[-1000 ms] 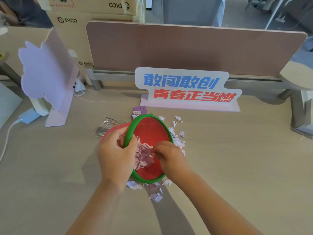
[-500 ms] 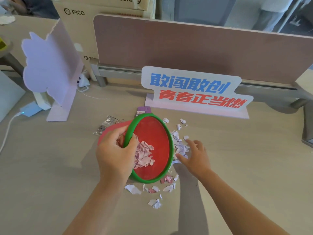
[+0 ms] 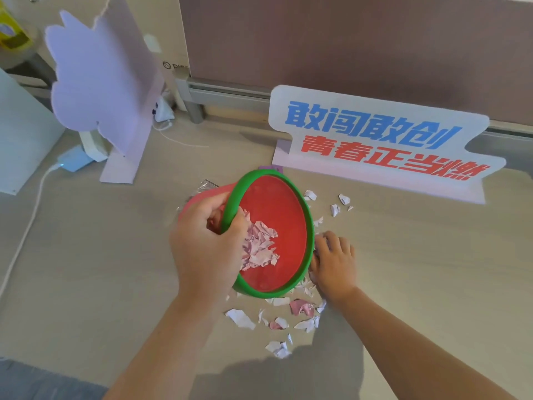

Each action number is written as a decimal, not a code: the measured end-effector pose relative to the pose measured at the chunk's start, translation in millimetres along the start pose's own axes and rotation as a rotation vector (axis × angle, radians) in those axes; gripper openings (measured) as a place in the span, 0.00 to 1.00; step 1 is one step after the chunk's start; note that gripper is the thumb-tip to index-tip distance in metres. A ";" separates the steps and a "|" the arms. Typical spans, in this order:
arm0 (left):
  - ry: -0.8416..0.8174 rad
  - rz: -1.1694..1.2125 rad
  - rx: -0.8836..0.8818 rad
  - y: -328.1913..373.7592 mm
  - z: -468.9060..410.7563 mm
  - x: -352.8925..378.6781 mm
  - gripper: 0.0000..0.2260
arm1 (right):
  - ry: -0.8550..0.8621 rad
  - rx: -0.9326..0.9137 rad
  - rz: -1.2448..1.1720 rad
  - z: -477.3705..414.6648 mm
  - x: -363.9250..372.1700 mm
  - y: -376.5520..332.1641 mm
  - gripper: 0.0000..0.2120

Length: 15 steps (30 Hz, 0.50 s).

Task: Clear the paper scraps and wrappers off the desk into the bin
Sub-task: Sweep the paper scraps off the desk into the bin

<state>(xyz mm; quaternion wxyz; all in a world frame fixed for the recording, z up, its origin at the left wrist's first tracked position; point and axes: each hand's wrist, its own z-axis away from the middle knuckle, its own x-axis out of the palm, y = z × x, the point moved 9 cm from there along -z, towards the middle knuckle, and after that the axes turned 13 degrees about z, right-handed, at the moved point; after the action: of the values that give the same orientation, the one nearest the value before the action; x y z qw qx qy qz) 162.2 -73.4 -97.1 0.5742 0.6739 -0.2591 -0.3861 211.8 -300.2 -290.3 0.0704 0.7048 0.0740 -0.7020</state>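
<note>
A pale wood desk (image 3: pixel 432 284) fills the view, with a brown divider (image 3: pixel 346 39) along its far edge. A white sign (image 3: pixel 375 140) with blue and red Chinese lettering stands against the divider, right of the middle. A lilac card cut-out (image 3: pixel 98 82) stands upright near the far left corner.

In the middle of the desk a red bin (image 3: pixel 309 226) with a green rim is tipped on its side, with its mouth facing the viewer. The left hand (image 3: pixel 204 243) grips the rim on its left side, fingers curled over the edge. The right hand (image 3: pixel 334 261) lies palm down on the desk, touching the right side of the rim, its fingers relaxed and resting on paper.

Torn scraps (image 3: pixel 259 246) in white and pink are heaped inside the bin. More lie loose on the desk between the bin and the near edge, and a few lie between the bin and the sign. A clear wrapper (image 3: pixel 209 184) shows just behind the bin, on its left.
</note>
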 end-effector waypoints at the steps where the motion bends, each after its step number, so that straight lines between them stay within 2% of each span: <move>1: 0.001 0.001 0.003 0.6 -0.7 0.8 0.18 | 0.027 -0.015 -0.024 0.3 -1.2 -1.1 0.15; 5: 0.008 -0.012 0.021 4.2 -3.9 2.2 0.19 | 0.024 -0.134 -0.036 1.7 -1.1 -7.8 0.07; 8: 0.018 -0.028 0.035 6.6 -5.3 1.0 0.19 | -0.093 -0.191 -0.036 0.7 3.3 -9.2 0.17; 9: 0.021 -0.033 0.039 7.7 -5.2 0.4 0.20 | -0.113 -0.189 -0.031 -0.4 4.4 -8.6 0.15; 11: 0.013 -0.034 0.044 10.3 -3.9 0.2 0.21 | -0.165 -0.106 -0.092 -4.3 1.0 -2.3 0.07; 13: 0.002 -0.023 0.050 12.0 -1.1 -0.1 0.23 | -0.231 0.030 -0.203 -4.4 -2.1 9.0 0.12; 15: -0.004 0.006 0.051 11.4 3.0 -0.5 0.22 | -0.183 0.121 -0.283 0.7 -22.1 19.6 0.14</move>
<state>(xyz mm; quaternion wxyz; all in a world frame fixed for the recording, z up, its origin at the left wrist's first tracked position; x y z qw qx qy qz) 160.6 -77.1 -86.0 0.5576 0.6866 -0.2721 -0.3791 215.1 -319.7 -268.3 -0.0652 0.6236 0.1233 -0.7692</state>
